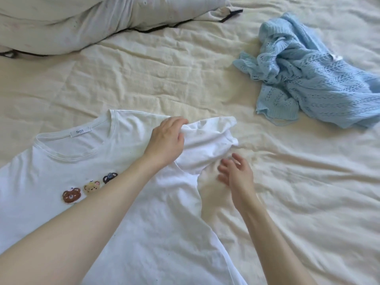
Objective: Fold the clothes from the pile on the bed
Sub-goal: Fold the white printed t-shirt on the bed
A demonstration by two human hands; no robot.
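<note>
A white T-shirt (144, 212) with small bear patches on the chest lies front up on the cream bed sheet (164, 79), neckline toward the pillow. My left hand (166, 138) grips the shirt's right sleeve at the shoulder seam, bunching the cloth. My right hand (236, 173) hovers just below that sleeve with fingers spread and holds nothing. A crumpled light blue knitted garment (308, 79) lies apart at the upper right.
A pale pillow (82, 21) with dark trim lies along the top left. The wrinkled sheet stretches across the middle and right side of the bed.
</note>
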